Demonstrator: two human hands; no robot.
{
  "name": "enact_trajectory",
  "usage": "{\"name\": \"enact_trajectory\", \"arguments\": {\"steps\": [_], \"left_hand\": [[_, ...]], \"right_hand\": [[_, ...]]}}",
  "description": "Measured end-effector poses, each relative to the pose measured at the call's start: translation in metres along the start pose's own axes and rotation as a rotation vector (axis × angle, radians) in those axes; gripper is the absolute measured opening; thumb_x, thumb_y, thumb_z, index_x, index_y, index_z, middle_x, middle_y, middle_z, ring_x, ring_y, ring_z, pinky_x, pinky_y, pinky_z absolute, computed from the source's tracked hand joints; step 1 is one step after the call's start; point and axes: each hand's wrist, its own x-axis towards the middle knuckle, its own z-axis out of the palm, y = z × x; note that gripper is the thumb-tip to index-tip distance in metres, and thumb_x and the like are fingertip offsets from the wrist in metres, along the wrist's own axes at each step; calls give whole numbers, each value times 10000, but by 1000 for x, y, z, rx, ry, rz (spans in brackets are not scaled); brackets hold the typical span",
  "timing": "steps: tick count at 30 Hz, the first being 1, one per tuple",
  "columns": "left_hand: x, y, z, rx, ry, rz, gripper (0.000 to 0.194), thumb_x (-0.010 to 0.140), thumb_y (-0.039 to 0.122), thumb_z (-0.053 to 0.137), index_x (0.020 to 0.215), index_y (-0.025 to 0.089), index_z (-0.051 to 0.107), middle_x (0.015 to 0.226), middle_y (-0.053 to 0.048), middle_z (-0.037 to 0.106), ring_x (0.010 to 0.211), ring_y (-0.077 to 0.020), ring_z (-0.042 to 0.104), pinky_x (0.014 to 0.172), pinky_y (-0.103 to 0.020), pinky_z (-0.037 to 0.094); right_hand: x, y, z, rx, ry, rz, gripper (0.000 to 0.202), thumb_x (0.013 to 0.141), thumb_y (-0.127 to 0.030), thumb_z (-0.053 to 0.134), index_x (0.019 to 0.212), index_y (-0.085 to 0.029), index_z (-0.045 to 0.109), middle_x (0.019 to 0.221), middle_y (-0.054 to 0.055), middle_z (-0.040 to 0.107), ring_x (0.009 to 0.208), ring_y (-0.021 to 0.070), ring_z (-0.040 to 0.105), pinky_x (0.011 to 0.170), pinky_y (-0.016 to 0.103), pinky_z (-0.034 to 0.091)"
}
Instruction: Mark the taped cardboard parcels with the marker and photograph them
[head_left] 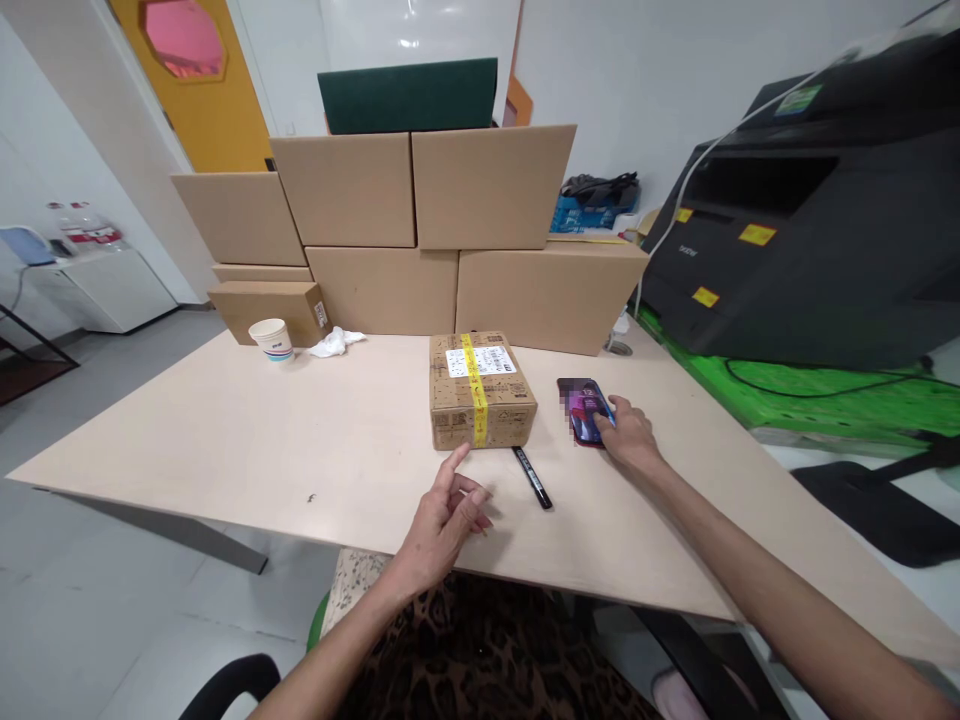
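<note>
A small brown cardboard parcel (495,393) with yellow tape and a white label sits mid-table. Just in front of it, my left hand (442,520) hovers over the near table area, fingers apart and holding nothing. A black marker pen (532,478) lies between my hands, its far end close to the parcel's lower edge. To the right of the parcel is a smartphone (589,412) with its screen lit. My right hand (628,432) grips the phone's right edge, thumb on the screen side and fingers at the far side.
Stacked cardboard boxes (382,290) form a wall along the table's back. A paper cup (271,340) and crumpled tissue (337,342) stand at the back left. A large dark printer (810,230) on a green base (787,385) is at the right.
</note>
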Motion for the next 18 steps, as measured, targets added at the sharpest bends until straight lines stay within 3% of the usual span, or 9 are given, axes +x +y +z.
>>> {"name": "enact_trajectory", "arguments": {"steps": [5, 13, 18], "left_hand": [[1, -2, -1, -18, 0, 6, 798, 956, 616, 605, 1591, 240, 300, 1012, -39, 613, 753, -145, 677, 728, -317, 557], [0, 2, -2, 20, 10, 0, 766, 978, 583, 585, 1592, 233, 290, 1043, -46, 608, 768, -140, 672, 744, -316, 558], [9, 12, -19, 113, 230, 133, 614, 984, 516, 600, 1511, 249, 434, 1211, -92, 609, 945, -172, 652, 838, -333, 572]], "right_hand": [[-2, -3, -2, -50, 3, -9, 583, 896, -356, 507, 1420, -105, 555, 1169, 215, 672, 1193, 379, 577, 1017, 499, 446], [1, -30, -4, -19, 15, 20, 732, 867, -604, 532, 1416, -121, 550, 1347, 267, 611, 1283, 455, 507, 1055, 624, 393], [6, -43, -10, 155, 93, -71, 632, 900, -536, 506, 1410, -166, 561, 1417, 215, 583, 1322, 399, 472, 1106, 578, 367]]}}
